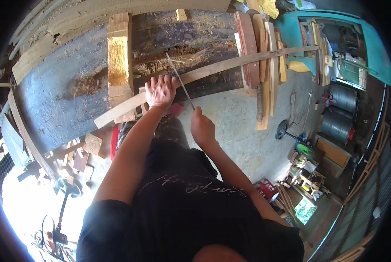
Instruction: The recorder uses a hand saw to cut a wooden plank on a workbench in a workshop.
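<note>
Wooden batten (221,67), just one, lies across the dark workbench slab (51,109). Nearest, the right hand (203,127) is fisted around the near end of one thin blade (181,83), probably a saw seen edge-on; the left hand (161,91) holds down the batten, fingers curled over it, just beside the blade. A clean cut likely calls for straight, even strokes and that hand kept clear. Farther off are two metal drums (336,124).

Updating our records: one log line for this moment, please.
left hand: on wooden strip; right hand: holding thin tool; tool: across strip
</note>
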The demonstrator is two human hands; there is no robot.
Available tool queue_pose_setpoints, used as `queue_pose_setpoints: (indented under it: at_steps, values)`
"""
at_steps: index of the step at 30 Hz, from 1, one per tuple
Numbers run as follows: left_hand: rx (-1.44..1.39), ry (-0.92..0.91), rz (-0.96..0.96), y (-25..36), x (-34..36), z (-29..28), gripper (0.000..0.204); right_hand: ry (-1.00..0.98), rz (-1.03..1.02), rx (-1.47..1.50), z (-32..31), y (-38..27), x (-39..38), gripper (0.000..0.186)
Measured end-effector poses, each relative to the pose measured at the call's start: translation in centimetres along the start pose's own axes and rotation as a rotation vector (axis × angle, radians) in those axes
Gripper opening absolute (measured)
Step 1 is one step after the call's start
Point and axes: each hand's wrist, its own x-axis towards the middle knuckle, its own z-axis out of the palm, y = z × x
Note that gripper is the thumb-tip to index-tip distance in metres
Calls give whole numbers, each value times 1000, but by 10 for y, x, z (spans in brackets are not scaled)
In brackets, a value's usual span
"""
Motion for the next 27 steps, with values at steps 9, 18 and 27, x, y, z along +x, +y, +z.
queue_pose_setpoints:
  at_steps: [9,18,27]
  values:
    - [15,1,22,5,2,5,29,129,-98,13,8,-3,35,14]
    - [1,5,44,16,3,6,28,206,-126,63,18,2,65,14]
    - [21,4,10,8,1,1,28,35,-54,26,-1,7,13,12]
